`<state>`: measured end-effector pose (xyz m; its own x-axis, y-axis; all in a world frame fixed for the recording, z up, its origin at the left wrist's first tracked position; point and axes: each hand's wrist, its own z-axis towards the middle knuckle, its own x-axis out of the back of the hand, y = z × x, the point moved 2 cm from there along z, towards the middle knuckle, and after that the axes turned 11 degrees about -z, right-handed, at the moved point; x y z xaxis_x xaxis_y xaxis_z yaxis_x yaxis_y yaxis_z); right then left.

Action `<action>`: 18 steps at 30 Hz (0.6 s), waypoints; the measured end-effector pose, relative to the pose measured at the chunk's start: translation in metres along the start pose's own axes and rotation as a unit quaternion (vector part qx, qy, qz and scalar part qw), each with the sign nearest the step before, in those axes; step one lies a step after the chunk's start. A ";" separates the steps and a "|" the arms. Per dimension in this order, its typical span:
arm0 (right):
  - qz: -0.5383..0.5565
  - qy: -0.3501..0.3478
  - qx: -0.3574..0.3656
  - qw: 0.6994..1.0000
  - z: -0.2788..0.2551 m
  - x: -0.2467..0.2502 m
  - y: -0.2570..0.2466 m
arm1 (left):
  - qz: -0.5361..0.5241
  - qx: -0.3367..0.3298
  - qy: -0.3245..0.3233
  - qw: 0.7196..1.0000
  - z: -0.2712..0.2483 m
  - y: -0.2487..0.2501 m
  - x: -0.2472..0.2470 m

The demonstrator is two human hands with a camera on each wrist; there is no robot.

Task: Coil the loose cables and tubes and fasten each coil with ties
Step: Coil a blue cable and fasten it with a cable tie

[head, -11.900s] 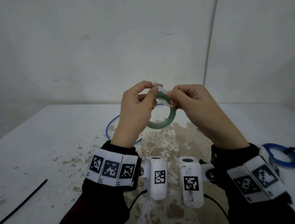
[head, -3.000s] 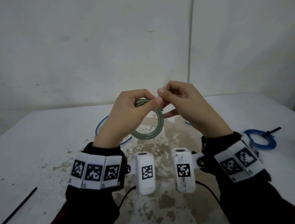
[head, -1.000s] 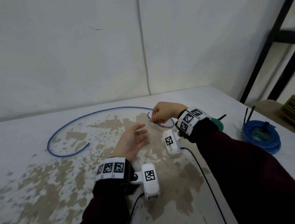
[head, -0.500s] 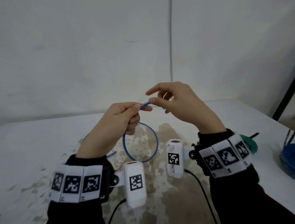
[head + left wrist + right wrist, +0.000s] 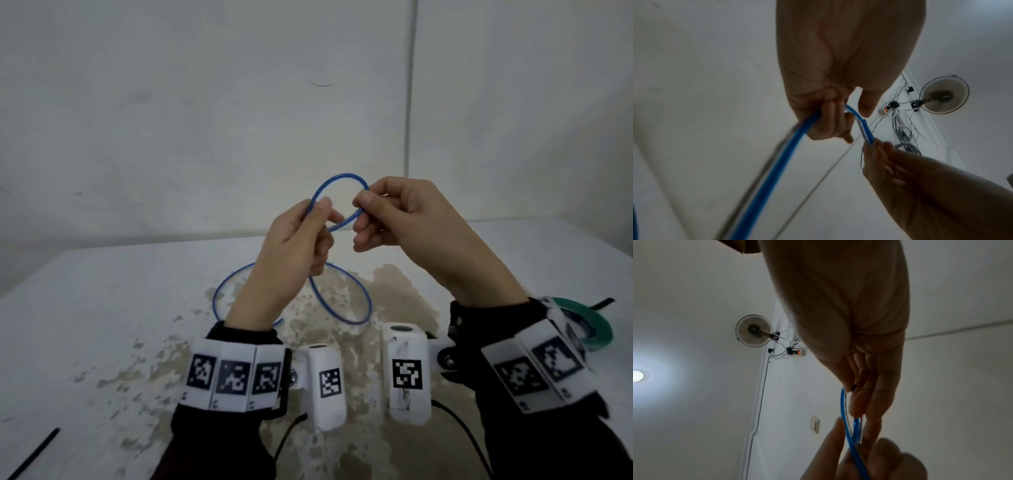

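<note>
From the head view, both hands are raised above the table (image 5: 102,308) and close together. The left hand (image 5: 291,253) has its fingers curled round a thin blue tube (image 5: 337,180), and the right hand (image 5: 400,219) pinches the same tube between thumb and forefinger. Between the two hands the tube forms a small loop standing up above the fingers. Below the left hand a second, larger loop hangs down, and the rest of the tube trails onto the stained tabletop behind the left wrist. Just past the right wrist lies a green coil (image 5: 589,322) with a black tie end sticking out to its far side. Near the left forearm, by the edge of the view, a loose black tie (image 5: 34,452) lies on the table.

From the left wrist, the left hand (image 5: 838,65) closes round the blue tube (image 5: 777,170), which runs out blurred toward the camera. The right hand's fingertips (image 5: 875,149) nip the tube just beyond the left fingers. A wall fan (image 5: 943,95) shows behind them.

From the right wrist, the right hand (image 5: 849,313) pinches the blue tube (image 5: 844,410), and the left hand's fingers (image 5: 869,464) hold it right below. The wall fan (image 5: 754,332) sits beyond the hand.
</note>
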<state>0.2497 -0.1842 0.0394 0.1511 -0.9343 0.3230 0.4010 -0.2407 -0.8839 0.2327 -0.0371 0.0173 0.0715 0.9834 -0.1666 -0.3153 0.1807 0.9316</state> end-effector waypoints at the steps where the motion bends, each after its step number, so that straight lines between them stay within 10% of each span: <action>1: 0.027 0.004 -0.008 1.000 0.000 -0.001 0.000 | -0.023 -0.003 -0.007 1.000 0.000 -0.001 -0.003; 8: 0.113 -0.027 -0.030 0.993 -0.003 -0.007 -0.003 | -0.157 -0.017 -0.004 0.987 0.002 -0.005 -0.002; 18: -0.097 -0.016 -0.013 0.995 -0.003 -0.001 0.000 | -0.046 -0.003 0.013 0.999 0.000 -0.005 0.003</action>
<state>0.2472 -0.1844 0.0378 0.1022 -0.8602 0.4995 0.4025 -0.4235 -0.8116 0.2345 -0.0353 0.0123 0.0758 0.9624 -0.2608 -0.3132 0.2713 0.9101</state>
